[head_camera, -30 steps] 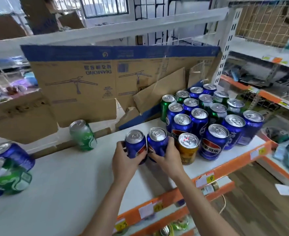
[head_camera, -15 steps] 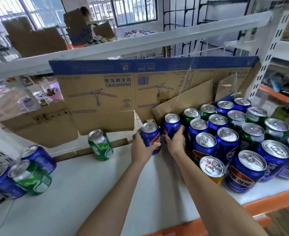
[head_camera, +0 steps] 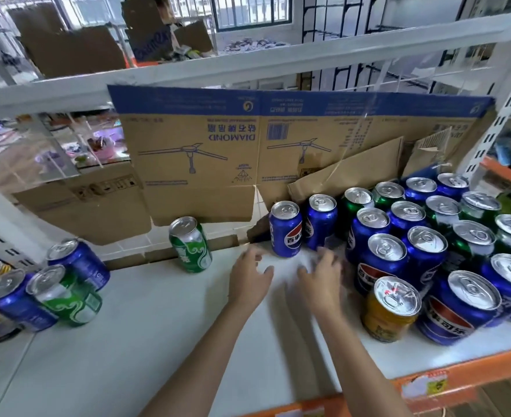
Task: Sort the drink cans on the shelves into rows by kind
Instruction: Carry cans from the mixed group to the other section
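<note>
Both hands, the left hand (head_camera: 249, 273) and right hand (head_camera: 323, 273), have let go and hover spread and empty just before the 2 blue cans (head_camera: 285, 228), now standing against the cardboard (head_camera: 194, 152), starting a blue row.

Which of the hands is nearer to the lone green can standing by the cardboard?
The left. The left hand lies just right of the green can, not touching it. The right hand is farther right, beyond the left, close to the blue cans.
</note>
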Available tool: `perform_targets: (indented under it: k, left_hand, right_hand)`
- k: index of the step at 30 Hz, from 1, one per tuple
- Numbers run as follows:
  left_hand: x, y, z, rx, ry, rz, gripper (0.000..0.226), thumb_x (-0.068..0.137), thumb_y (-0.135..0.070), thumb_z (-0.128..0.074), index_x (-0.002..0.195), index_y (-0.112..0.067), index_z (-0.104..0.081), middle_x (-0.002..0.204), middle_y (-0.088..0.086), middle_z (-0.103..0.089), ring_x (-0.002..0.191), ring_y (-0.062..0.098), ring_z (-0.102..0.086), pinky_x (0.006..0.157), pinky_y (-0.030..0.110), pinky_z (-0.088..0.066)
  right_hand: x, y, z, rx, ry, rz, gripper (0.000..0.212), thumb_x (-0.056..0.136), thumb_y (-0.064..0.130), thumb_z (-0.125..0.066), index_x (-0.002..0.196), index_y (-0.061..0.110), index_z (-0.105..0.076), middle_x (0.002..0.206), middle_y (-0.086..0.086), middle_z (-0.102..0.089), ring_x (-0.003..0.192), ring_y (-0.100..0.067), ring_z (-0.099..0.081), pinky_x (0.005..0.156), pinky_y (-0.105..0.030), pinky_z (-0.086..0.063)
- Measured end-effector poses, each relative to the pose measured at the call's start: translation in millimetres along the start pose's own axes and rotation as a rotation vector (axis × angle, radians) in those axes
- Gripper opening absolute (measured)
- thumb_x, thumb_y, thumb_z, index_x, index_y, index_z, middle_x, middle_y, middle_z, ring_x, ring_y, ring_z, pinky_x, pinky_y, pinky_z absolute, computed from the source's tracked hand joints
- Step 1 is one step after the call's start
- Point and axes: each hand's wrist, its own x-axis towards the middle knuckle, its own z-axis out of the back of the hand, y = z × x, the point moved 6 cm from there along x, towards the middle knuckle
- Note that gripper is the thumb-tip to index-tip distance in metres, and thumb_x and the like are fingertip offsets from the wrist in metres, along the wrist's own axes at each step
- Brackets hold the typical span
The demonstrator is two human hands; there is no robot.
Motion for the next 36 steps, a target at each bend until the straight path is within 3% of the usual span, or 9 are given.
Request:
perform_targets:
  k: [4,11,15,19,20,24,29,36]
  left_hand:
    - [-37.3,47.5,55.0,0.095,-0.057,-0.013,0.023,0.087,-0.020,-0.063,0.109,-0.014,-0.061,0.111,-0.001,-0.060,0.101,0.014,-0.058,0.082,0.019,-0.041]
    - [-84.6,143.0,173.9,0.171,-0.333,0.159,0.024,0.086,-0.019,-0.064,0.108,-0.012,-0.060,0.108,0.003,-0.063,0.095,0.017,-0.060,0.080,0.026,-0.044]
    - [-98.4,177.3,221.1,0.189,-0.520,0.304,0.032,0.084,-0.025,-0.067,0.108,-0.007,-0.058,0.106,0.008,-0.064,0.097,0.027,-0.061,0.079,0.032,-0.043]
    - [-89.3,205.7,244.1,0.199,-0.540,0.351,0.070,0.073,-0.065,-0.046,0.108,-0.005,-0.056,0.109,0.013,-0.058,0.103,0.034,-0.055,0.076,0.037,-0.045]
    - [-86.1,208.6,249.2,0.159,-0.540,0.379,0.073,0.071,-0.066,-0.052,0.112,-0.006,-0.053,0.115,0.014,-0.055,0.107,0.034,-0.052,0.078,0.037,-0.045]
    - [-72.5,204.8,260.9,0.077,-0.539,0.421,0.072,0.070,-0.041,-0.077,0.118,-0.001,-0.041,0.127,0.019,-0.048,0.117,0.036,-0.047,0.086,0.041,-0.043]
    - [-65.2,202.5,255.4,0.067,-0.552,0.461,0.079,0.070,-0.044,-0.078,0.122,-0.002,-0.035,0.133,0.017,-0.042,0.119,0.035,-0.047,0.085,0.042,-0.045]
    - [-69.2,197.3,247.7,-0.004,-0.556,0.340,0.073,0.065,-0.036,-0.083,0.120,-0.006,-0.045,0.124,0.010,-0.055,0.113,0.029,-0.053,0.083,0.037,-0.044]
  right_hand:
    - [-38.9,23.9,-30.0,-0.095,0.065,0.235,0.041,0.087,0.007,-0.053,0.127,0.010,-0.045,0.133,-0.009,-0.034,0.124,-0.022,-0.032,0.097,-0.028,-0.034]
    - [-77.7,75.1,-116.1,-0.249,0.290,0.506,0.044,0.091,0.017,-0.056,0.132,0.006,-0.043,0.133,-0.012,-0.038,0.125,-0.026,-0.034,0.097,-0.031,-0.036]
    - [-74.4,100.6,-145.1,-0.187,0.306,0.444,0.053,0.088,0.023,-0.062,0.131,0.002,-0.038,0.133,-0.016,-0.038,0.124,-0.028,-0.033,0.097,-0.030,-0.032]
    - [-58.5,120.4,-158.8,-0.121,0.249,0.362,0.062,0.081,0.028,-0.071,0.124,-0.004,-0.040,0.125,-0.020,-0.044,0.121,-0.031,-0.035,0.094,-0.033,-0.033]
    - [-52.8,124.2,-160.9,-0.102,0.231,0.348,0.065,0.079,0.027,-0.074,0.123,-0.006,-0.040,0.124,-0.021,-0.045,0.120,-0.032,-0.036,0.095,-0.036,-0.035]
    - [-34.1,129.4,-171.3,-0.036,0.257,0.299,0.066,0.072,0.027,-0.079,0.119,-0.002,-0.042,0.119,-0.019,-0.052,0.114,-0.033,-0.048,0.087,-0.039,-0.043]
    - [-41.5,125.2,-164.0,0.052,0.277,0.277,0.058,0.070,0.022,-0.081,0.112,0.005,-0.044,0.111,-0.012,-0.058,0.091,-0.022,-0.052,0.074,-0.029,-0.040]
    - [-90.5,75.9,-127.7,0.183,0.222,0.326,0.060,0.066,0.020,-0.083,0.110,0.021,-0.042,0.112,-0.004,-0.054,0.103,-0.022,-0.055,0.084,-0.036,-0.048]
